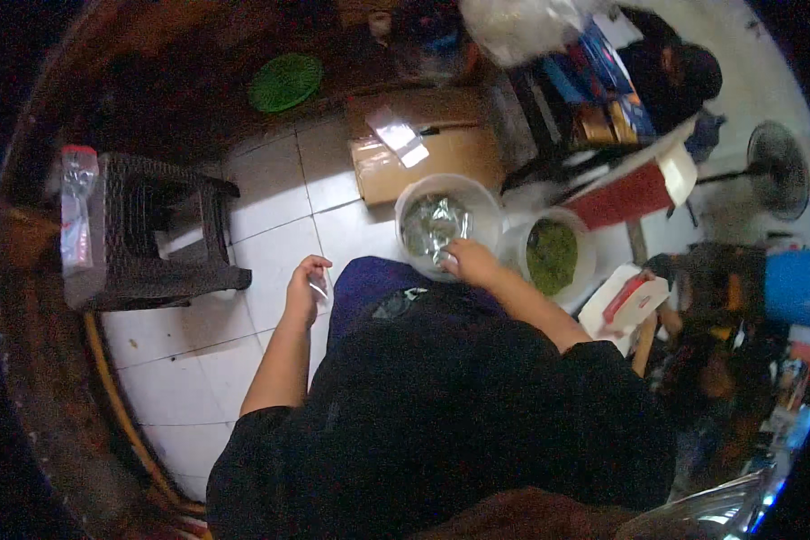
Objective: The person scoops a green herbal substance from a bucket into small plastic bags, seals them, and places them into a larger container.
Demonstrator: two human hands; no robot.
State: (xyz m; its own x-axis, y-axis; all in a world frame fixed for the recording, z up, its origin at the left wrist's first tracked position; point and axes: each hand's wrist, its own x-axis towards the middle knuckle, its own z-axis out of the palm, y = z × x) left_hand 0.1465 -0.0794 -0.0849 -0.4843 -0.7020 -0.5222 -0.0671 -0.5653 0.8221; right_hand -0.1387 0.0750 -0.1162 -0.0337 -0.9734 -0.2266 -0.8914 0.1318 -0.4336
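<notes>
My left hand (310, 290) is raised to the left of my lap, its fingers closed on a small piece of clear plastic (320, 286), perhaps a little bag. My right hand (469, 262) reaches over the near rim of a round whitish tub (488, 209). Its fingers are pinched at a shiny clear plastic packet (439, 225) in that tub; the fingertips are partly hidden. Darker greenish contents show through the plastic. Just right of it, a second whitish tub (588, 261) holds a mass of green loose stuff (553, 257) with a dark object on top.
A cardboard box (463, 153) with a pale flat packet (396, 135) stands behind the tubs. A dark woven-pattern stool (126, 243) is at left, a green basket (285, 82) far back. At right are a red-and-white box (623, 309), a fan (777, 171) and other people (684, 76).
</notes>
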